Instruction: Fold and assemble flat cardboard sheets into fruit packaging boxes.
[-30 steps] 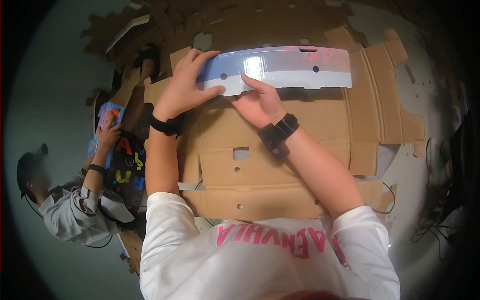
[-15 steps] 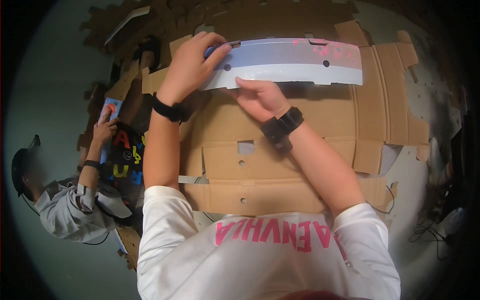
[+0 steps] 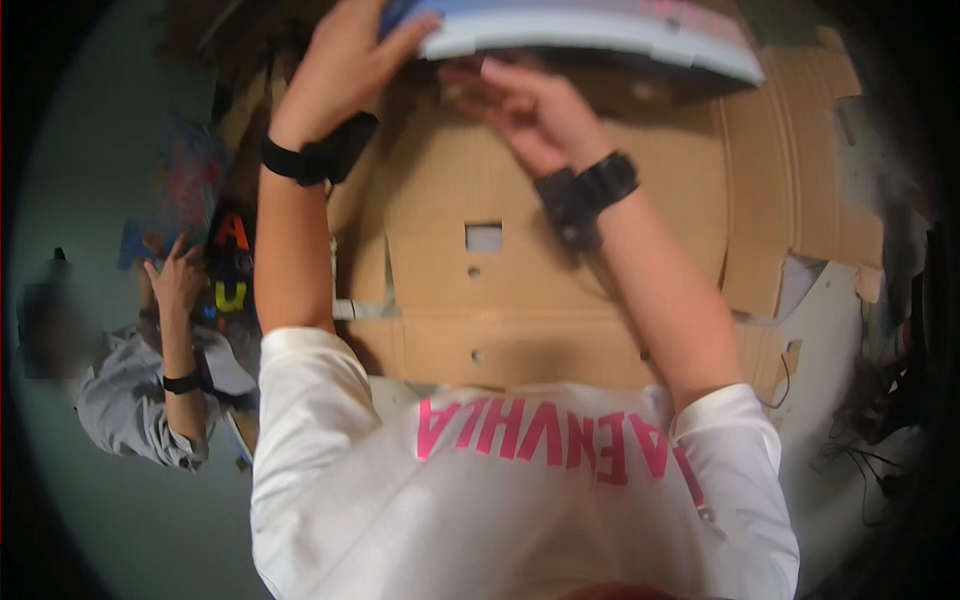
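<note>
A long printed cardboard piece, blue and white with pink at its right end, is held up at the far edge of the view, partly cut off at the top. My left hand grips its left end, thumb over the front face. Just below its near edge is my right hand, palm turned up and fingers apart, slightly smeared by motion. It seems to hold nothing. Beneath both hands lies a flattened brown cardboard sheet with a square cut-out and small round holes.
More brown cardboard flaps extend to the right. Beyond them, dark cables lie near the right rim. At the left, a co-worker in a grey shirt reaches toward a blue printed piece, beside a black surface with coloured letters.
The printed piece has moved away and up, its dark underside now showing. My left hand went with it. My right hand's fingers have come off its near edge. The co-worker's hand has shifted nearer.
</note>
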`<state>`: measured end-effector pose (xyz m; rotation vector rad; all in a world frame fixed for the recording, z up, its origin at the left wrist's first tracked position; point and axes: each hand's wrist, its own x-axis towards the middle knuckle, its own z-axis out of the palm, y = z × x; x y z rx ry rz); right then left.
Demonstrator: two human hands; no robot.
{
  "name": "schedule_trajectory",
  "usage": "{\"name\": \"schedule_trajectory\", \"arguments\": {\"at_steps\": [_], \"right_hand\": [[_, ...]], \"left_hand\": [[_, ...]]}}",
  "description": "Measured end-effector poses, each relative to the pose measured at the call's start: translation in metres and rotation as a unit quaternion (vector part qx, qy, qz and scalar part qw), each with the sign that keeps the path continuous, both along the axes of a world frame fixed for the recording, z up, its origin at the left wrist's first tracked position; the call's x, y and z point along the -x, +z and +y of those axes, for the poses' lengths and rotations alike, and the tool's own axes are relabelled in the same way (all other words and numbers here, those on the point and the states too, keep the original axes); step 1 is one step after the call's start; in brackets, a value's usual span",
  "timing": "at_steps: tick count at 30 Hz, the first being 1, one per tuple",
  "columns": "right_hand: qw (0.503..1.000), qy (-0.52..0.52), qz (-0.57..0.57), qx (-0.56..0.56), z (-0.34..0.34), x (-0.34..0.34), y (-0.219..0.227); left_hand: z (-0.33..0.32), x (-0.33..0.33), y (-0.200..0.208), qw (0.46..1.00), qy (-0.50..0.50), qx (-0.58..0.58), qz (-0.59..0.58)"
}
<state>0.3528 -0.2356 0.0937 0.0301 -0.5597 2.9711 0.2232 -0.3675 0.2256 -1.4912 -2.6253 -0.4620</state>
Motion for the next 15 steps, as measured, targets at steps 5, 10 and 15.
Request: {"name": "schedule_trajectory", "arguments": {"at_steps": [5,10,15], "right_hand": [[0.995,0.025,-0.077,-0.061,0.015,0.008,-0.019],[0.965,0.041,-0.158,-0.204,0.008,0.013,0.003],[0.892,0.240,-0.104,-0.369,0.018,-0.027,0.032]], "left_hand": [[-0.051,-0.005,-0.057,0.978,0.034,-0.168,0.117],[-0.106,-0.035,-0.078,0.975,-0.013,-0.154,0.162],[-0.126,-0.103,-0.049,0.992,-0.092,0.058,-0.068]]}}
